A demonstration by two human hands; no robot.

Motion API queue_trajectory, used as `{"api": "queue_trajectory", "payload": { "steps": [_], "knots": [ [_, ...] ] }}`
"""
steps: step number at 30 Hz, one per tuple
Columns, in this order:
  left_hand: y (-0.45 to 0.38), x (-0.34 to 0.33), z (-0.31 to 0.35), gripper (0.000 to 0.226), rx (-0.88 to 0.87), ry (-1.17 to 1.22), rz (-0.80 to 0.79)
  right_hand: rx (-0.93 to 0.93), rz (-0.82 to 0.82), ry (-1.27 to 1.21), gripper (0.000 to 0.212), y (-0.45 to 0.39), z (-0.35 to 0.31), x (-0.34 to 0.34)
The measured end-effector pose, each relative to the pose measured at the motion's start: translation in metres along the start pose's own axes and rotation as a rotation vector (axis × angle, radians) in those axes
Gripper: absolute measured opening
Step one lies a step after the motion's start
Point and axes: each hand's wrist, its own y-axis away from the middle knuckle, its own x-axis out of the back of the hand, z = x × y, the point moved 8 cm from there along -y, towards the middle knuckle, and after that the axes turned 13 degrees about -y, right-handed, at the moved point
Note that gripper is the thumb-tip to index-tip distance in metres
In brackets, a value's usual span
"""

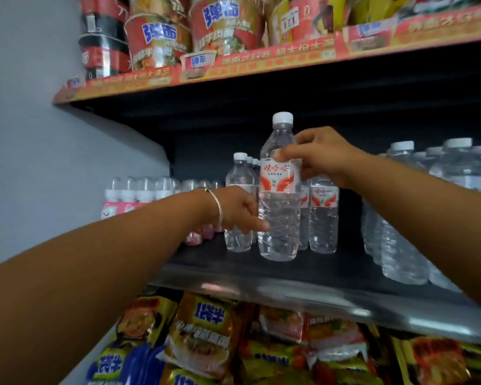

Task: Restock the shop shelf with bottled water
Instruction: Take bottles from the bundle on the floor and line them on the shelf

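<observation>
Gripping water bottle (279,190) at frame centre: right hand (321,157) pinched label top, left hand (238,208) curled round lower body. Stood upright on dark shelf (261,276), beside other bottles (324,215).

- Held water bottle (279,187): white label with red characters reading 娃哈哈; the small print beneath is illegible.
- Second water bottle (324,215), standing on the shelf just right of the held one: same red-and-white label design, characters too blurred to confirm.
- Noodle cups (159,40), top shelf: blue characters 弹面 on a white patch; smaller print unreadable.
- Red shelf-edge strip (261,61) under the cups: yellow characters, blurred and not reliably legible.
- Noodle packets (206,329), bottom shelf: blue characters on yellow, apparently 袋装; uncertain.
- Pink-labelled small bottles (139,195), left: no readable text.
</observation>
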Motion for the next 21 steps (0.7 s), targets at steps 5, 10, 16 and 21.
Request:
{"api": "queue_trajectory", "payload": {
  "steps": [5, 10, 16, 21],
  "knots": [
    [-0.046, -0.026, -0.037, 0.025, 0.075, 0.072, 0.074, -0.036, 0.045, 0.039, 0.031, -0.031, 0.038, -0.016],
    [-0.067, -0.043, -0.053, 0.022, 0.101, 0.027, 0.116, -0.067, 0.073, 0.067, 0.030, -0.048, 0.067, -0.026],
    [-0.080, -0.054, -0.061, 0.021, 0.106, 0.008, 0.133, -0.111, 0.094, 0.105, 0.020, -0.062, 0.083, -0.029],
    [-0.080, -0.060, -0.059, 0.013, 0.081, 0.007, 0.103, -0.166, 0.114, 0.115, 0.023, -0.073, 0.096, -0.028]
  ]
}}
